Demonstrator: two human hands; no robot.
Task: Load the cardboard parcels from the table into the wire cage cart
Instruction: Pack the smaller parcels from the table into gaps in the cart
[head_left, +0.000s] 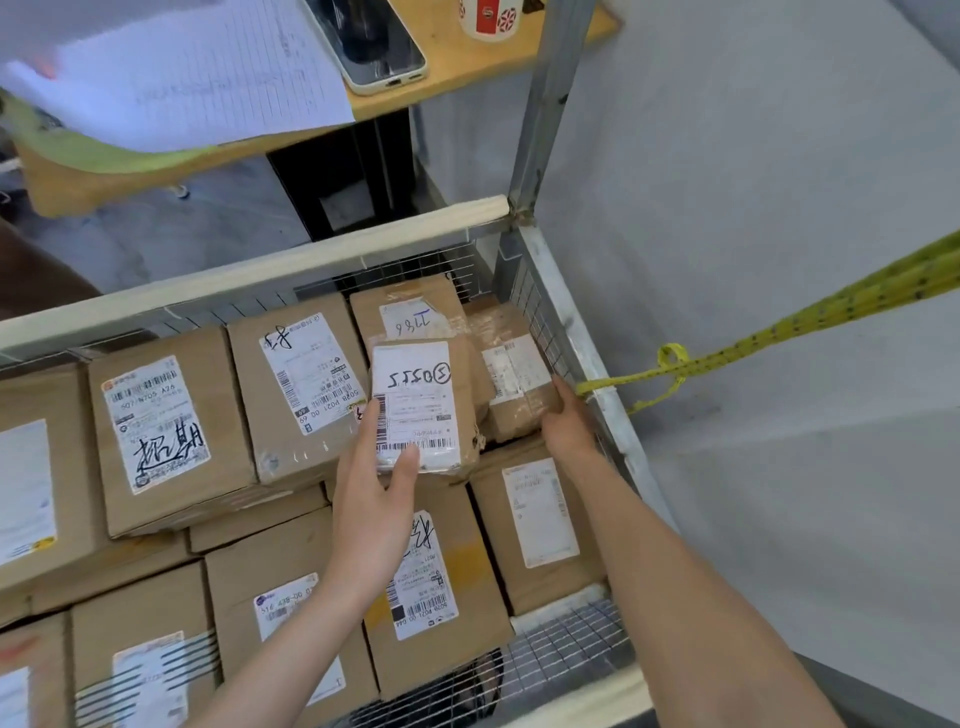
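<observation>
Small parcel (423, 405), long axis toward the far rim, is pinched in the left grip (371, 499), just left of the corner parcel (514, 369) touched, perhaps gripped, by the right grip (566, 423) inside the wire cage cart (584, 335).

This is a parcel depot or warehouse. A wire cage cart (571, 332) spans 6 to 9 o'clock, packed with cardboard parcels (171, 431) bearing barcoded shipping labels. Bare grey floor (753, 182) lies at 3 o'clock. At 12 o'clock a wooden table (467, 57) holds a handwritten lined sheet (208, 67) and a phone (374, 47).
</observation>
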